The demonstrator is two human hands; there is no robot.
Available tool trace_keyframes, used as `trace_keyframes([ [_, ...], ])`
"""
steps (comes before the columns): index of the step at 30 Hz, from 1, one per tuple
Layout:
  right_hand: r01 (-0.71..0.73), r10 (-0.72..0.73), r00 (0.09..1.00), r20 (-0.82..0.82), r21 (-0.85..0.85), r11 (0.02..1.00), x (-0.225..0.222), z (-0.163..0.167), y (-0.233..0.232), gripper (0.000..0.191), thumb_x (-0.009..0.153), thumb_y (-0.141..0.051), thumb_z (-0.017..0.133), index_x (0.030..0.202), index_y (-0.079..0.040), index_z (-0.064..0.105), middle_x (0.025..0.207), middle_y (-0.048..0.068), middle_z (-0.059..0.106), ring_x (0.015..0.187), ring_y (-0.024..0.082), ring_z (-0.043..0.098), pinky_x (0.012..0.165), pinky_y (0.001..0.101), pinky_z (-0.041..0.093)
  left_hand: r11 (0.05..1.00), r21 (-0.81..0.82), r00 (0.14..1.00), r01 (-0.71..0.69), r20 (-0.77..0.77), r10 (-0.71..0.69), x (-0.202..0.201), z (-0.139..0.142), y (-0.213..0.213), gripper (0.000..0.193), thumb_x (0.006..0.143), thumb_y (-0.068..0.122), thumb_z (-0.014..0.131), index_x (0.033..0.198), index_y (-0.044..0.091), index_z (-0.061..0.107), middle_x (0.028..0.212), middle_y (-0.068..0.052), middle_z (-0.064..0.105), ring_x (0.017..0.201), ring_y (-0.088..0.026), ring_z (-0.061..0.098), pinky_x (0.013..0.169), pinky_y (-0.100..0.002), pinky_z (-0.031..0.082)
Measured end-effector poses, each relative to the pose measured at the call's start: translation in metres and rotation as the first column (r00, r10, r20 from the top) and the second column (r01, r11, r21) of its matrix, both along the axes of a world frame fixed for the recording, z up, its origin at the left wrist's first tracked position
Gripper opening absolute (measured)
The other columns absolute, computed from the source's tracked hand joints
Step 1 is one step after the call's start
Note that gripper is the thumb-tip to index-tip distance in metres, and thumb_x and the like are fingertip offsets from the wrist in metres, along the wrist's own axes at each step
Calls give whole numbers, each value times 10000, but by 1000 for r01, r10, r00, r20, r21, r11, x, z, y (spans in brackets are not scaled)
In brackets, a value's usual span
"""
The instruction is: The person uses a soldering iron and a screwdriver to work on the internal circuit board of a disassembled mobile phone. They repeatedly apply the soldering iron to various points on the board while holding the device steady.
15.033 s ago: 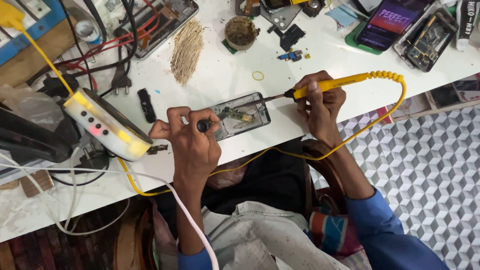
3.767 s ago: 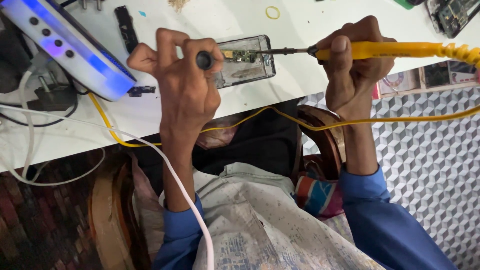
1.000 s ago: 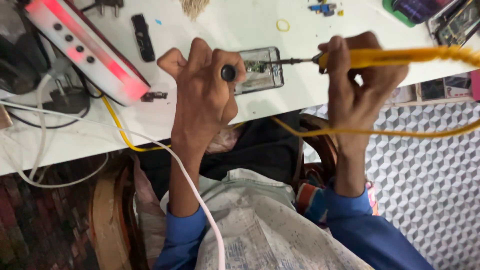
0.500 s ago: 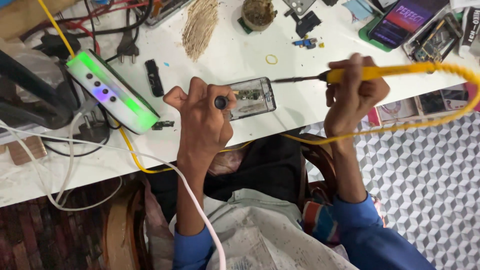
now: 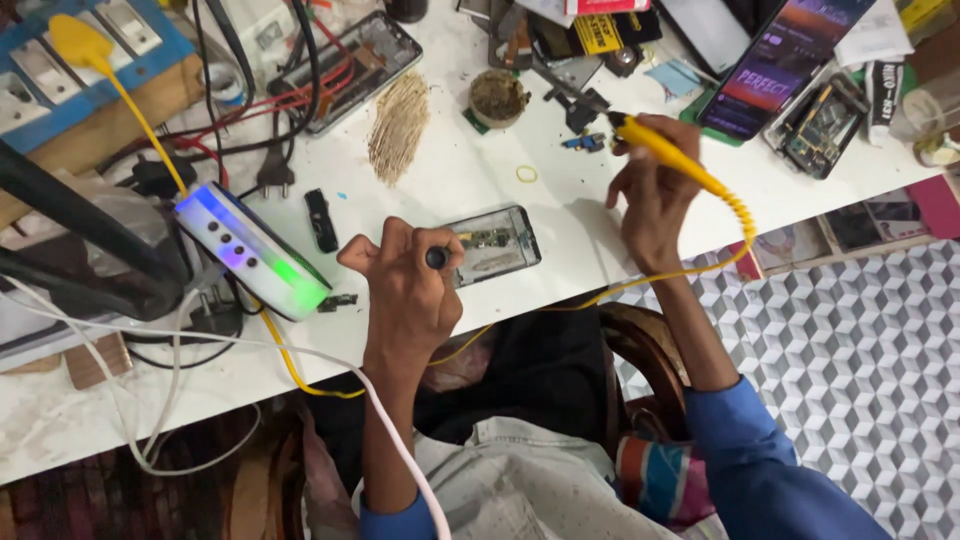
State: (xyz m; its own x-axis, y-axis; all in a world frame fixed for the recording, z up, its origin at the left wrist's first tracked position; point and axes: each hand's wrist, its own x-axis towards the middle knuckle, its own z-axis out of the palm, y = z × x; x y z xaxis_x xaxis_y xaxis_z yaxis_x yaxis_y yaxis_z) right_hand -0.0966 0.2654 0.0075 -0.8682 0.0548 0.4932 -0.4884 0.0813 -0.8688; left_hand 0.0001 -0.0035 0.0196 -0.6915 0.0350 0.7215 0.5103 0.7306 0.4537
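The left hand [image 5: 410, 290] pinches a small black tool [image 5: 436, 258] beside the open phone [image 5: 490, 243]; right-hand fingers [image 5: 640, 160] wrap the yellow iron [image 5: 665, 155], well apart from the phone.

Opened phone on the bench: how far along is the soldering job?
Done: the opened phone lies with its board exposed. In hand: the left hand pinches a black-tipped tool at the phone's edge; the right hand holds the yellow soldering iron lifted away from it. Left: the phone is not yet closed.
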Motion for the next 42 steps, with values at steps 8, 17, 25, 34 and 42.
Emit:
trace_keyframes([
  [8,-80,75,997,30,288,954,-19,8,-15,208,1126,-78,556,1288,53,559,1034,114,664,740,104,618,613,240,556,1000,21,999,5,38,-5,0,4,0,181,865,-60,572,905,116,574,858,100,639,799,-174,519,846,-442,229],
  [17,-110,92,993,71,328,938,-19,14,-18,213,1081,-25,586,1279,53,597,1034,107,693,759,104,623,613,231,550,1000,9,1000,11,23,-11,-2,2,0,185,891,-59,594,916,121,565,838,99,640,789,-167,522,842,-444,228],
  [25,-102,88,994,67,243,965,-24,0,-11,258,1088,-93,549,1308,32,600,1091,105,653,827,112,628,622,242,562,1000,21,999,12,53,-13,-3,1,1,185,805,-29,599,928,106,568,883,77,676,824,-198,545,820,-463,215],
  [34,0,6,998,61,-98,995,0,-19,-5,339,1058,-191,580,1301,42,545,1017,118,589,671,111,542,492,245,475,1000,-22,997,-21,71,22,-8,4,-2,218,734,-18,635,915,79,560,872,59,667,842,-220,521,788,-474,229],
  [42,82,-105,990,-98,-213,974,14,-42,-4,328,1108,-317,483,1206,-8,534,864,90,581,529,74,504,415,199,408,1000,0,998,-30,57,29,-9,-7,-3,171,765,12,648,878,96,551,846,77,660,807,-190,507,793,-454,234],
])
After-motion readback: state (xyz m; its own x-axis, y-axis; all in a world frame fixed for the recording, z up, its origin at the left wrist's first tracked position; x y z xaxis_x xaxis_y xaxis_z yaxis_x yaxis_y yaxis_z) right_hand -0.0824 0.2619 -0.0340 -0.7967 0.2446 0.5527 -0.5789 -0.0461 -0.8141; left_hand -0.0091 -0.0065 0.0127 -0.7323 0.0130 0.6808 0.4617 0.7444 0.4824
